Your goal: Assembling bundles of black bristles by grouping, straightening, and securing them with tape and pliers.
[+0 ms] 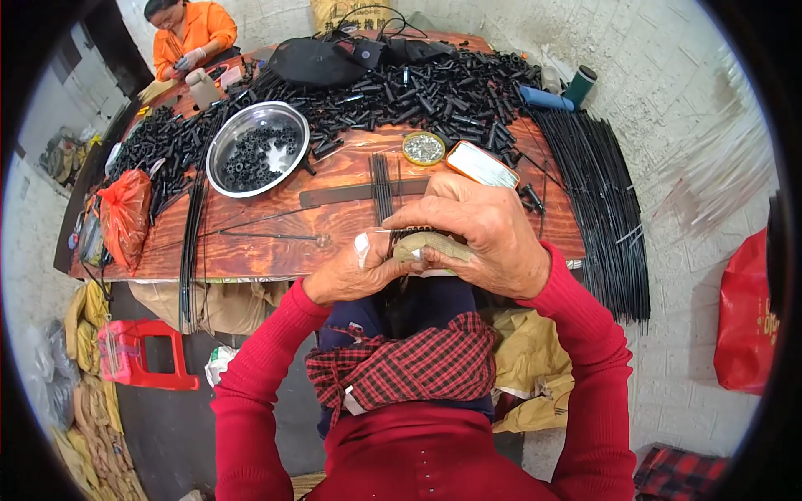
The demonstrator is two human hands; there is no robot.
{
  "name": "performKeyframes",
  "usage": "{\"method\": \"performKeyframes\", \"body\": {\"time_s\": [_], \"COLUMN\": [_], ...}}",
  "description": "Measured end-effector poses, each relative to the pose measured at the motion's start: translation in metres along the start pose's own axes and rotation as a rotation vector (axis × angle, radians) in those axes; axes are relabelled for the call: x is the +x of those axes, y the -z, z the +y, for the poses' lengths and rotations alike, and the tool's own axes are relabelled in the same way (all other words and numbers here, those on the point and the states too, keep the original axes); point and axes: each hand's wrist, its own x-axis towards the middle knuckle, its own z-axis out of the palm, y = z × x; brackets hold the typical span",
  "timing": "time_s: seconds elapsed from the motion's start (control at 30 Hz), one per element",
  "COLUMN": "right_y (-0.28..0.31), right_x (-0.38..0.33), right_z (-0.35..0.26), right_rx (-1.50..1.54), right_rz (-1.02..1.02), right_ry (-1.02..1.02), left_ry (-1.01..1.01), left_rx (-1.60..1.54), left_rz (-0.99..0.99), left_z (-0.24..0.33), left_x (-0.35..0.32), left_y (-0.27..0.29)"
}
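Above the near edge of the table, my left hand [355,263] and my right hand [489,230] come together, fingers closed. A strip of white tape wraps a finger of the left one, and a beige cloth cover [434,248] sits over my right thumb. Between the fingertips shows a small dark ribbed thing [408,230]; its kind is mostly hidden by the fingers. Just beyond the hands, a row of thin black rods [381,185] lies across a flat dark strip [334,194] on the wooden table [251,242].
A steel bowl [215,171] holds black rings. Black tubular parts [434,96] heap behind a yellow-rimmed tin [423,149] of small metal pieces and a white-filled tray [482,164]. Long black rods [593,209] overhang the right edge. A co-worker in orange [200,33] sits far left.
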Motion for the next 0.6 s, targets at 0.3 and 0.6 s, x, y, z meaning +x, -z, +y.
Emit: {"method": "performKeyframes", "body": {"time_s": [0.3, 0.6], "right_y": [-0.001, -0.002], "right_x": [0.006, 0.014], "right_z": [0.002, 0.0], "right_rx": [0.084, 0.163], "right_rz": [-0.015, -0.154], "right_ry": [-0.022, 0.002], "left_ry": [-0.023, -0.333], "left_rx": [0.062, 0.137], "left_rz": [0.001, 0.003], "left_z": [-0.052, -0.042], "left_x": [-0.004, 0.006], "left_y": [-0.013, 0.004]}}
